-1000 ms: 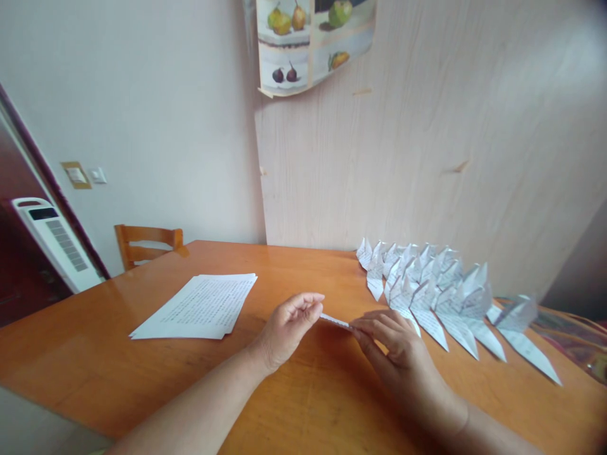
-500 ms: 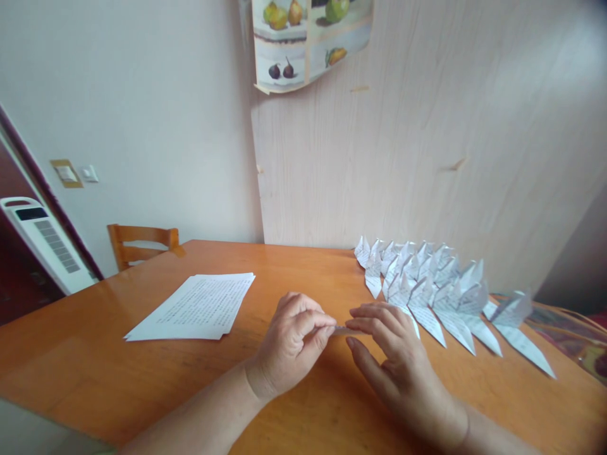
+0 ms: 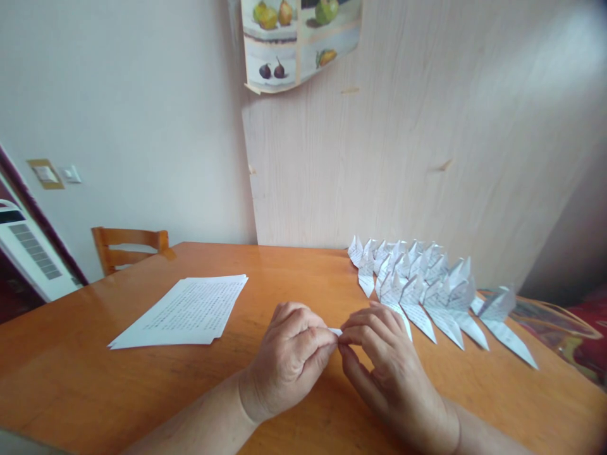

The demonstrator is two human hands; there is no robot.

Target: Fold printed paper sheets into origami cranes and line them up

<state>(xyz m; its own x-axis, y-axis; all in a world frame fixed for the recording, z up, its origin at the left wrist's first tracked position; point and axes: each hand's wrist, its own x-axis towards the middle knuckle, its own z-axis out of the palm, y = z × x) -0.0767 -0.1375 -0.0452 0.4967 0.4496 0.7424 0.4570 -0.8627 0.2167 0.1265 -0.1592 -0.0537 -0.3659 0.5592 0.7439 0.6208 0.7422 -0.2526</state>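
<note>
Between my two hands, above the wooden table [image 3: 284,265], is a small piece of folded paper [image 3: 336,331]; only a white bit of it shows. My left hand [image 3: 296,354] pinches it between thumb and fingers from the left. From the right, my right hand [image 3: 379,354] has its thumb and fingertips closed on the other end, touching the left fingertips. Most of the paper is hidden by the fingers. Beyond my right hand stand several folded paper figures [image 3: 439,294] in rows, printed or written on, with pointed upright tips and long flat tails.
A stack of paper sheets [image 3: 190,309] covered in text lies on the table's left. A wooden chair [image 3: 128,239] stands behind the far left edge. The wall has a fruit poster [image 3: 272,47]. A plastic bag [image 3: 550,322] lies at the right edge.
My right hand's thumb and fingers have closed in on the paper, meeting my left fingertips. Less of the paper shows. The whole view has shifted slightly, with the surroundings sliding left.
</note>
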